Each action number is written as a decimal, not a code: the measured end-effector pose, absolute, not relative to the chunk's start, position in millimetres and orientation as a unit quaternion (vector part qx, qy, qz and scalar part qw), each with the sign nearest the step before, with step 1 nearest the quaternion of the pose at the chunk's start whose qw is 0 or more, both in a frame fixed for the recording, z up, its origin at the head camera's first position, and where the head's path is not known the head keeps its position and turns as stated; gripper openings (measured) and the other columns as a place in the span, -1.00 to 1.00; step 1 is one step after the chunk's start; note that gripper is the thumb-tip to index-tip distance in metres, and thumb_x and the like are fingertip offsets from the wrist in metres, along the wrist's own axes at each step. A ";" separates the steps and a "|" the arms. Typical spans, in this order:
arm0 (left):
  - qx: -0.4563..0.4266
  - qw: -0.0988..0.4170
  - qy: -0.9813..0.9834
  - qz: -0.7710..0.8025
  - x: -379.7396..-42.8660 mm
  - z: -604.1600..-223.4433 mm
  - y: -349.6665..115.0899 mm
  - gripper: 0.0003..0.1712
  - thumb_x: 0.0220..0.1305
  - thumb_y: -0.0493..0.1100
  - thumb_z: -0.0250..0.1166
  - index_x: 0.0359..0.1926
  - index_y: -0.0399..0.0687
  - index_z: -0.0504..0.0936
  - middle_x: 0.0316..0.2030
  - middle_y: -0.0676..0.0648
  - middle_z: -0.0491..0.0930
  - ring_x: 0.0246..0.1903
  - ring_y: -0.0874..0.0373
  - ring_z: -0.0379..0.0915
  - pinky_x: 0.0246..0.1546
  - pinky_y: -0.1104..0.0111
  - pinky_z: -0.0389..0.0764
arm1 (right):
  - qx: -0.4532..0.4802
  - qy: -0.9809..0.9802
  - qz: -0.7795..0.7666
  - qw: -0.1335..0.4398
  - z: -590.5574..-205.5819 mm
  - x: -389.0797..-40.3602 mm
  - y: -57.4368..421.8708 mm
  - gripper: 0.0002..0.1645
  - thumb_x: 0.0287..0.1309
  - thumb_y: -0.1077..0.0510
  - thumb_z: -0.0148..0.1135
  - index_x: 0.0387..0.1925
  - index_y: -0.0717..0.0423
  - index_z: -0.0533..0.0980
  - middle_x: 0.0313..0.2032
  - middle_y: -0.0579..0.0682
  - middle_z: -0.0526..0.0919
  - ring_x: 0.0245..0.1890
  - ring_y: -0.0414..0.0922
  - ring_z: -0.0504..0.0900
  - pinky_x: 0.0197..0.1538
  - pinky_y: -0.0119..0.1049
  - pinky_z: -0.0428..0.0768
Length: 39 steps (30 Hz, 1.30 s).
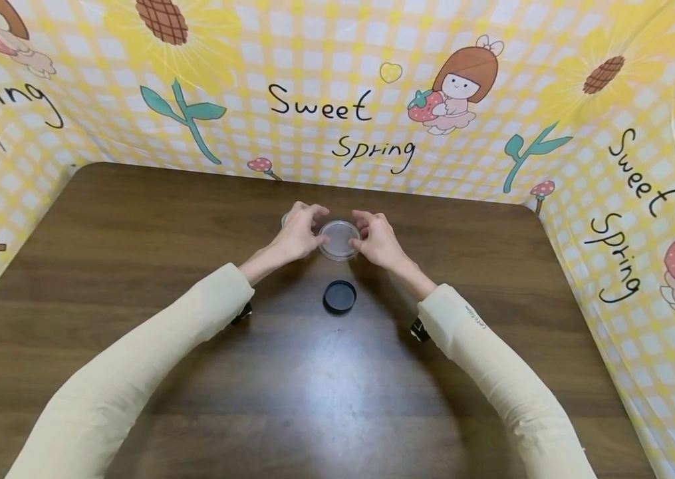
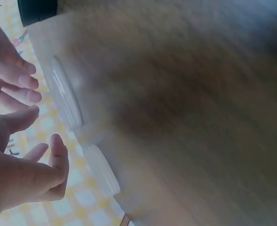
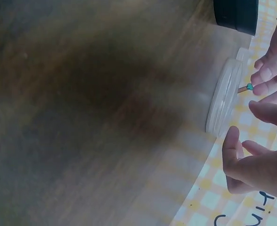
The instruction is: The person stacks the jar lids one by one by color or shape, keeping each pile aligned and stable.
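A clear, shallow round dish [image 1: 340,241] lies flat on the brown table, its layered rim [image 3: 223,98] showing from the side in the right wrist view. My left hand [image 1: 298,233] hovers at the dish's left side, fingers relaxed and curved. On the other side my right hand [image 1: 380,241] mirrors it, thumb and fingers spread. Both wrist views show the fingertips a little above the dish, holding nothing. Partly hidden behind my left hand is a second clear round piece [image 2: 102,170]. A black, round, shallow lid-like piece [image 1: 340,297] sits nearer to me, below the dish.
The wooden table [image 1: 134,226] has rounded far corners. Yellow checked cloth [image 1: 325,66] printed with flowers and lettering walls it in at the back and both sides. Dark bands [image 1: 419,329] show under both cream sleeves.
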<state>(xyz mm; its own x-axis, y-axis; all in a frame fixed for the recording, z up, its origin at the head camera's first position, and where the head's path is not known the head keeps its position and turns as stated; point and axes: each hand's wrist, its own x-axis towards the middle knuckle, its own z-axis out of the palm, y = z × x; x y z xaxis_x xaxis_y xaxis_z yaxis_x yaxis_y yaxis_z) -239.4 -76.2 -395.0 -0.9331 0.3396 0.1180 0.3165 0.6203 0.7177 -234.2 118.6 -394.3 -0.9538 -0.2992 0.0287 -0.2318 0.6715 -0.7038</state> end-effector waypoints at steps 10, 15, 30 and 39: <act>0.153 -0.001 0.901 0.406 -245.0 -389.3 -114.9 -0.39 0.09 -0.35 0.41 0.19 -0.37 0.44 -0.01 -0.39 0.45 -0.02 -0.18 0.34 0.01 0.08 0.38 | -0.159 0.910 -0.377 0.058 -395.8 -239.8 115.2 -0.28 0.05 0.33 0.37 0.27 0.35 0.35 -0.04 0.28 0.53 0.00 0.14 0.46 0.06 -0.15 0.42; 0.136 0.012 0.903 0.406 -242.5 -395.7 -132.3 -0.37 0.11 -0.37 0.39 0.20 -0.41 0.41 -0.01 -0.41 0.38 -0.03 -0.21 0.30 -0.03 0.08 0.42 | -0.161 0.908 -0.383 0.064 -395.6 -242.8 110.0 -0.28 0.06 0.32 0.37 0.27 0.33 0.35 -0.02 0.29 0.52 -0.02 0.12 0.47 0.05 -0.15 0.43; 0.133 0.035 0.912 0.386 -248.2 -402.7 -140.5 -0.27 0.07 -0.38 0.40 0.26 -0.44 0.33 0.07 -0.43 0.39 -0.03 -0.23 0.36 -0.02 0.11 0.52 | -0.195 0.895 -0.384 0.113 -386.6 -265.1 78.2 -0.27 0.11 0.30 0.36 0.32 0.23 0.32 0.06 0.22 0.41 0.03 0.05 0.48 0.05 -0.26 0.50; 0.128 0.047 0.916 0.378 -250.3 -401.9 -137.7 -0.27 0.05 -0.38 0.41 0.25 -0.48 0.34 0.05 -0.42 0.41 -0.01 -0.21 0.40 0.01 0.13 0.49 | -0.235 0.907 -0.327 0.126 -387.9 -278.5 49.4 -0.27 0.07 0.33 0.37 0.29 0.28 0.34 0.06 0.24 0.45 0.02 0.02 0.53 0.03 -0.34 0.52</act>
